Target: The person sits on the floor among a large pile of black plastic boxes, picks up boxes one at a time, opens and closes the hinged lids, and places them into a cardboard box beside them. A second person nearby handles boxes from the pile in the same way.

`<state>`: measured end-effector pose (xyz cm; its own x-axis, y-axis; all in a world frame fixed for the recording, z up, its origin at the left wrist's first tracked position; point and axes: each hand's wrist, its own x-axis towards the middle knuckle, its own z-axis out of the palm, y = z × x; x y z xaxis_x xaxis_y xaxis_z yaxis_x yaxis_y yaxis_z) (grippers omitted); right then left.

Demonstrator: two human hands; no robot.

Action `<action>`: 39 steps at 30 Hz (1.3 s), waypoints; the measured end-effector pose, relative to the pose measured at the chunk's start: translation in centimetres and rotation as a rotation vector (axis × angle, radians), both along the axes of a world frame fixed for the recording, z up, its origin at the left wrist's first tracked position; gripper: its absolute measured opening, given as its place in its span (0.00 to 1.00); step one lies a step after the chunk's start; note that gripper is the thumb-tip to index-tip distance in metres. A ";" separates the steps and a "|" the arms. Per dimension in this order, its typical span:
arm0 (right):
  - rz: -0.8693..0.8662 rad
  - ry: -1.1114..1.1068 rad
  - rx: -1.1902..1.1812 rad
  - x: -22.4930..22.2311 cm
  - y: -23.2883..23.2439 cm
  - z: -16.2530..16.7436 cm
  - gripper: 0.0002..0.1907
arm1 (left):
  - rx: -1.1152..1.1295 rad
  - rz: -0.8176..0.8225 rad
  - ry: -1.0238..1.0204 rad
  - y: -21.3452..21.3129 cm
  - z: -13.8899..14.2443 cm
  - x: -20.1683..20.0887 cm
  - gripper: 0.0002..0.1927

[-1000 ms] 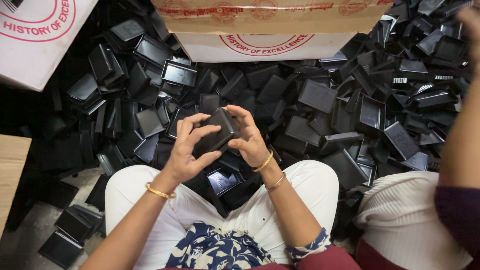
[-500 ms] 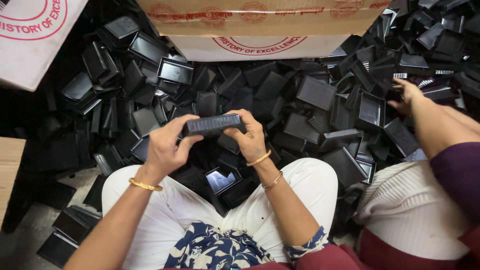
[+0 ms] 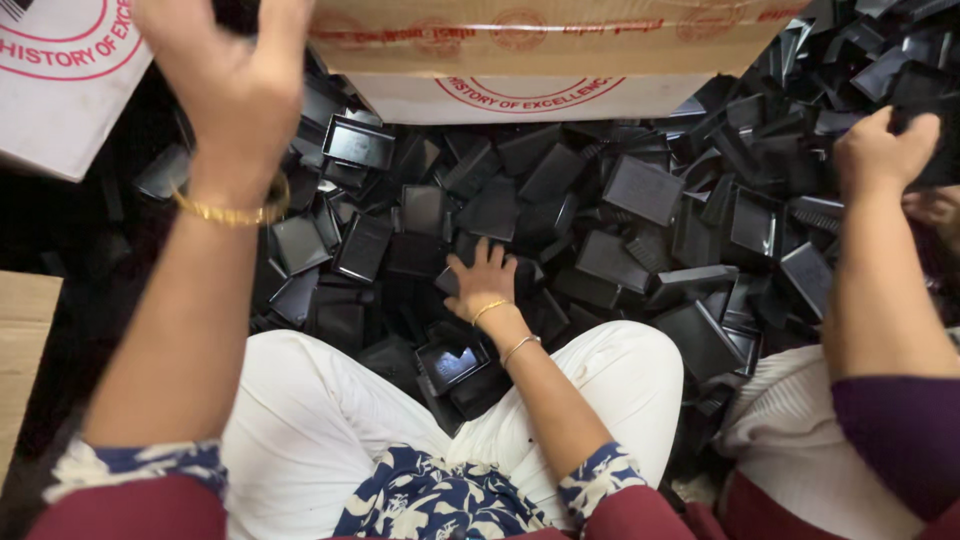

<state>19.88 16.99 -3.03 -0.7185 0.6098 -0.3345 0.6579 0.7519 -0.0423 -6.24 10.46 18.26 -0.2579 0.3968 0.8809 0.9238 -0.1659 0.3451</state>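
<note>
Black plastic trays (image 3: 640,190) lie heaped on the floor just ahead of the knees, the right hand (image 3: 482,280) spread flat, fingers wide, on them, nearer than the raised left hand (image 3: 235,70), whose grip cannot be told.

You are sitting on the floor of a small workshop or packing room, the sort where piecework gets done by hand. A deep heap of black plastic trays (image 3: 640,190), all of one kind, covers the ground in front of your crossed legs. Printed cardboard cartons (image 3: 540,60) stand at the far edge of the heap, one taped shut, another (image 3: 60,90) at the left. A co-worker's hand (image 3: 880,150) reaches into the same heap from your right, and a strip of wooden board (image 3: 20,350) lies at the left.
</note>
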 end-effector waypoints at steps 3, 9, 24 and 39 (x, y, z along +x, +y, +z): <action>0.000 0.026 -0.158 0.2 -0.2 1.0 0.48 | -0.063 -0.109 -0.415 -2.2 -7.5 -0.7 0.06; 0.003 0.752 -0.557 1.1 0.6 2.1 0.42 | -0.693 0.289 -0.419 -4.4 -19.2 -1.6 0.10; -0.585 1.708 -1.749 2.4 3.8 1.2 0.31 | -1.177 0.756 -0.186 -4.6 -23.6 1.8 0.19; -0.136 1.673 -1.284 1.9 1.1 3.4 0.27 | -0.609 -0.374 -0.528 -5.2 -11.3 14.8 0.41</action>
